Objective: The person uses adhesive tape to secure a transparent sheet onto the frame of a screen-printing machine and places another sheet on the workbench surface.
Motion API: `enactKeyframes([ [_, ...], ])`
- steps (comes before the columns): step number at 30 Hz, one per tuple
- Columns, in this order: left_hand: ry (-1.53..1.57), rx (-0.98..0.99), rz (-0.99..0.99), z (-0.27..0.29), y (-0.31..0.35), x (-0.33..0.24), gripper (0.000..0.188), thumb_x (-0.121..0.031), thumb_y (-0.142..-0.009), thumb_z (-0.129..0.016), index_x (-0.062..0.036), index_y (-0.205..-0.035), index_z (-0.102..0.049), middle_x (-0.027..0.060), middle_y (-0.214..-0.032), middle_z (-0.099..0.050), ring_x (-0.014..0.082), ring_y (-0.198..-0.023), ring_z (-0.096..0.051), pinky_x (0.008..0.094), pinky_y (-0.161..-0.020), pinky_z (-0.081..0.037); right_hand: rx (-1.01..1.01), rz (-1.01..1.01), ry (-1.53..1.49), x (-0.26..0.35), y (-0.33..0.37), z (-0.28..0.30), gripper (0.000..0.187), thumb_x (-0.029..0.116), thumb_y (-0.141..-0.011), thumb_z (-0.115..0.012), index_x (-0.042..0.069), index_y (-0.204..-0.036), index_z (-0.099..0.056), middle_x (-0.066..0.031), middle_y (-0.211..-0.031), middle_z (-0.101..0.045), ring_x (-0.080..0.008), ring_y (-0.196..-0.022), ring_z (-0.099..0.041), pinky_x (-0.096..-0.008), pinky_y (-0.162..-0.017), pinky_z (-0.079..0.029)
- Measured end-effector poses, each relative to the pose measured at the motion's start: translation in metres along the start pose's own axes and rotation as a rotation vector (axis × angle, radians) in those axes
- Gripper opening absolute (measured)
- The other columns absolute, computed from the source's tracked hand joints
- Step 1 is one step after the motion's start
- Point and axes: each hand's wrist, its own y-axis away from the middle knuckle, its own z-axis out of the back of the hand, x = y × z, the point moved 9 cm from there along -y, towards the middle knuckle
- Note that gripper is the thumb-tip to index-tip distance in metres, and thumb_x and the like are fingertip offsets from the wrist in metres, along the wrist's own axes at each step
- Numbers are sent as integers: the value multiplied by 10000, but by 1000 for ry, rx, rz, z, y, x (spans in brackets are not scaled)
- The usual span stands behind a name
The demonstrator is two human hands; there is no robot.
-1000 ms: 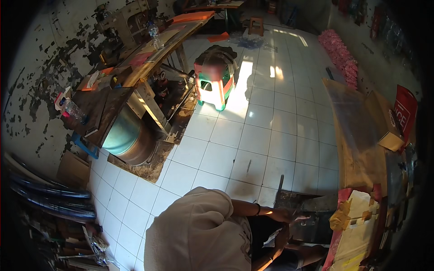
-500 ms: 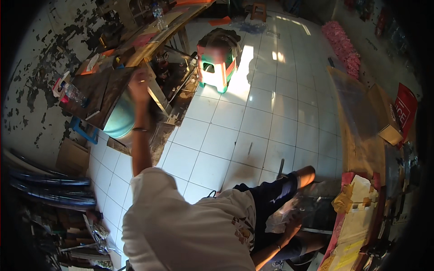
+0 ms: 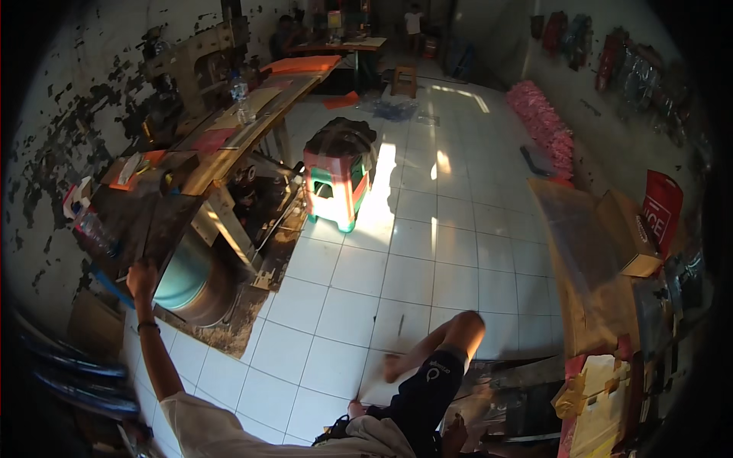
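Note:
My left arm reaches out to the left, a dark band at its wrist. My left hand (image 3: 142,279) is closed at the near edge of the dark brown tabletop (image 3: 156,217); whether its fingers grip the edge or a small thing is hidden. Beside that hand, under the tabletop, stands a teal drum (image 3: 183,278). My right hand (image 3: 455,435) is low by my thigh, dim and partly cut off, so its fingers are unclear. Near it lies crumpled clear plastic sheeting (image 3: 496,393).
A stool with a dark cover (image 3: 336,172) stands on the tiled floor. Clear bottles (image 3: 241,103) are on the workbench. On the right are a slanted wooden board (image 3: 561,252), a cardboard box (image 3: 628,229) and a taped package (image 3: 599,397). A pink pile (image 3: 540,126) lines the wall.
My left hand has come down from the table's corner to its near edge. My right hand has moved lower and left, away from the clear plastic. The view has tilted up.

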Motion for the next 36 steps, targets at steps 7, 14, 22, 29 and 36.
enactKeyframes([
  [7, 73, -21, 110, 25, 4, -22, 505, -454, -943, -516, 3, -949, -731, 264, -937, -695, 442, -910, -675, 543, -810, -527, 176, -101, 117, 38, -17, -2, 432, 324, -1050, -349, 7, -1185, -609, -217, -998, -679, -413, -985, -650, -474, -839, -505],
  [14, 127, -111, 34, 17, 18, -18, 370, -348, -921, -616, 8, -916, -715, 251, -820, -694, 424, -762, -685, 522, -687, -535, 242, -118, 220, 77, -92, 45, 417, 311, -1038, -380, -14, -1101, -634, -259, -1041, -663, -463, -1017, -615, -505, -848, -485],
  [22, 168, -132, 12, 45, 23, -22, 285, -338, -887, -622, -60, -869, -680, 208, -746, -677, 440, -678, -659, 529, -616, -522, 450, -43, 360, 196, -178, 36, 394, 281, -1002, -438, -47, -1058, -649, -313, -1076, -636, -505, -1048, -582, -530, -867, -473],
  [29, 870, -269, -13, 127, -212, -148, 240, -253, -933, -592, -34, -1027, -617, 234, -832, -664, 437, -836, -656, 473, -722, -515, 630, 80, 481, 218, -216, 26, 386, 297, -991, -475, -28, -1121, -637, -294, -1123, -636, -488, -1066, -582, -525, -882, -480],
  [36, 326, 118, -49, -64, -429, -27, 436, -37, -849, -551, -9, -1281, -604, 265, -1213, -637, 406, -1219, -563, 451, -1011, -469, 810, 66, 632, 168, -219, 34, 397, 313, -980, -513, -8, -1185, -626, -275, -1170, -636, -472, -1085, -582, -520, -898, -486],
])
